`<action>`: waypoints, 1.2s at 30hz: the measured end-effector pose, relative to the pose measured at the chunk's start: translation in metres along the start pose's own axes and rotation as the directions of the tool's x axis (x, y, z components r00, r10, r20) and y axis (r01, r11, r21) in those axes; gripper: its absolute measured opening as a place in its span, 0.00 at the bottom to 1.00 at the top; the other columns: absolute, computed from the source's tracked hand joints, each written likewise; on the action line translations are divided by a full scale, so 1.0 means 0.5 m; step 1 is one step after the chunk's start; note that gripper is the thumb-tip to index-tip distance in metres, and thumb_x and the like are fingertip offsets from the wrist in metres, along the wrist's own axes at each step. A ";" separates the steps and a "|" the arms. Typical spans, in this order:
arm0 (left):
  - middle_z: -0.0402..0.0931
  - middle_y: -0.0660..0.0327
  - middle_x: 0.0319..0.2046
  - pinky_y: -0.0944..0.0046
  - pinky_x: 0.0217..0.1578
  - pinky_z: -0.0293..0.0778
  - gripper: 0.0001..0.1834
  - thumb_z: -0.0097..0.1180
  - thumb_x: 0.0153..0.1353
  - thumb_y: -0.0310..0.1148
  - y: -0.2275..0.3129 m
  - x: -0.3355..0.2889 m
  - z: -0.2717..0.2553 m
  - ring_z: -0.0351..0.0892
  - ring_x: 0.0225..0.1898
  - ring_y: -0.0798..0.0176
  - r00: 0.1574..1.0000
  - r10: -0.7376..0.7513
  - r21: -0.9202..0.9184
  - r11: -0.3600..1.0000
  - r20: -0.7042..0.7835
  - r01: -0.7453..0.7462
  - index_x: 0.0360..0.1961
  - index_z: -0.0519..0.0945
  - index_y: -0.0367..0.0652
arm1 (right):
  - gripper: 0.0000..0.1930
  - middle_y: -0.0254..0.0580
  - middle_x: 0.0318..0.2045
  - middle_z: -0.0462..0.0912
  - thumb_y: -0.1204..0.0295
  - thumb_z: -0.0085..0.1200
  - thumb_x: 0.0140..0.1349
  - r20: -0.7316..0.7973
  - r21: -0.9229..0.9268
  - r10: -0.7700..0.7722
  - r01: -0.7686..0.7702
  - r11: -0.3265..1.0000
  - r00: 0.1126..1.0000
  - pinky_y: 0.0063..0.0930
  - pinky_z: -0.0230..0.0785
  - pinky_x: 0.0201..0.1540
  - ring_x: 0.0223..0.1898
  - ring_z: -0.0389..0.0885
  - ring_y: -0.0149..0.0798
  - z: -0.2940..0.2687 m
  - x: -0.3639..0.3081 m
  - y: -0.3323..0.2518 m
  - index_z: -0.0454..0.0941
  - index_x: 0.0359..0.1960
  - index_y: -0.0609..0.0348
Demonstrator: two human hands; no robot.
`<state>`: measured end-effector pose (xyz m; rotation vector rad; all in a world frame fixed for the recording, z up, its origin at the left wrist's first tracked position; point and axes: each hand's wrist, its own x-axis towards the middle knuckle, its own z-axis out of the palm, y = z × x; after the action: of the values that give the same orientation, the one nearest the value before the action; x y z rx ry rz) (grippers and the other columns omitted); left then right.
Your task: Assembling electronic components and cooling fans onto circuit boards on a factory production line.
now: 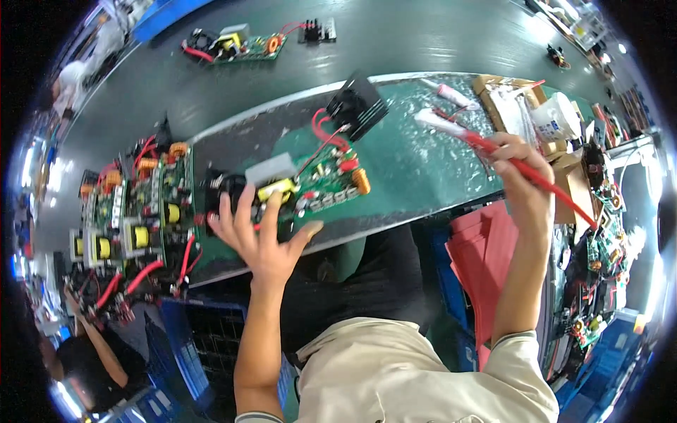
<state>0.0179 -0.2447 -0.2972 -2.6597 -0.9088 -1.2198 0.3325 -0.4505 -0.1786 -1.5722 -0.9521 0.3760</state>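
My right hand (pixel 520 163) is closed round a long red-handled brush (pixel 564 199), whose white-coated tip points left over the green mat (pixel 416 173). My left hand (pixel 259 236) is spread open, its fingertips at the left end of a green circuit board (pixel 326 192). That board carries a grey block (pixel 271 169), a yellow-wrapped transformer (pixel 278 190) and an orange coil (pixel 361 181). Red wires join it to a black finned part (pixel 357 106) that stands tilted behind it. What lies under my left fingers is partly hidden.
Several similar boards (pixel 141 204) stand at the left. Another board (pixel 243 46) lies at the back. To the right are a white-tipped tube (pixel 455 95), a cardboard box (pixel 485 87), a white cup (pixel 559 115) and red sheets (pixel 483 247). A co-worker's arm (pixel 102 345) shows at lower left.
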 end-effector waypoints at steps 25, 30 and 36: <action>0.54 0.61 0.73 0.22 0.64 0.41 0.48 0.72 0.42 0.58 0.016 -0.021 -0.002 0.45 0.75 0.41 0.967 -0.171 -0.029 0.983 0.190 0.179 0.66 0.69 0.60 | 0.06 0.40 0.33 0.84 0.81 0.61 0.59 0.314 -0.387 -0.190 0.308 0.869 0.930 0.20 0.75 0.36 0.33 0.81 0.27 0.261 -0.073 -0.073 0.83 0.38 0.66; 0.55 0.61 0.73 0.22 0.64 0.40 0.49 0.72 0.42 0.58 0.011 -0.027 0.001 0.45 0.74 0.41 0.968 -0.181 -0.040 0.981 0.173 0.191 0.67 0.68 0.61 | 0.06 0.38 0.33 0.84 0.82 0.60 0.59 0.385 -0.370 -0.258 0.404 0.836 0.886 0.19 0.76 0.37 0.34 0.82 0.27 0.286 -0.062 -0.046 0.83 0.39 0.66; 0.54 0.63 0.73 0.21 0.63 0.41 0.51 0.67 0.43 0.65 0.006 -0.028 0.003 0.45 0.74 0.40 0.972 -0.163 -0.037 0.985 0.171 0.171 0.69 0.66 0.61 | 0.06 0.39 0.34 0.84 0.82 0.60 0.60 0.417 -0.361 -0.294 0.453 0.815 0.860 0.21 0.75 0.38 0.34 0.82 0.28 0.309 -0.066 -0.052 0.83 0.39 0.66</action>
<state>0.0136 -0.2534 -0.3078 -2.8102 -1.1628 -1.0757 0.1943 -0.3729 -0.2016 -1.6994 -1.6959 0.1457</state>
